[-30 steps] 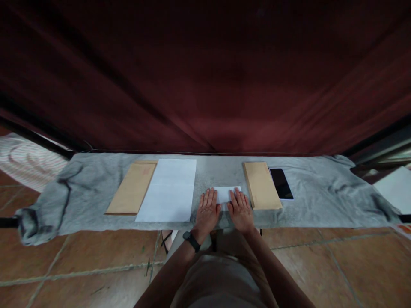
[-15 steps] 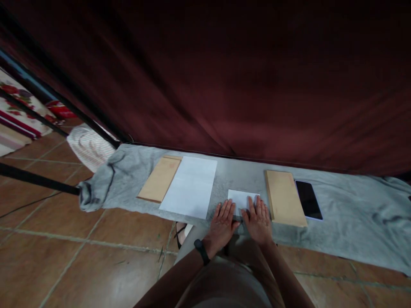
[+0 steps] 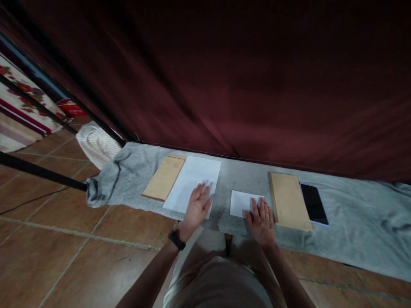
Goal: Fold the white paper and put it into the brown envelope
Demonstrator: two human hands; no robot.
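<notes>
My left hand, with a dark watch on its wrist, is over the lower right part of a large white sheet of paper. Its fingers are apart and hold nothing; whether they touch the sheet I cannot tell. A smaller white piece of paper lies to the right on the grey cloth. At that small paper's right edge rests my right hand, fingers stretched out over its corner. A tan envelope-like packet lies against the large sheet's left side, and another tan packet is just right of my right hand.
A dark-screened phone lies beside the right packet. Behind the cloth-covered surface hangs a dark red curtain. Black metal bars cross on the left, near a striped white cloth and the tiled floor.
My left hand has moved left, off the small paper and over the large sheet. My right hand stays at the small paper's right side. The view has shifted slightly.
</notes>
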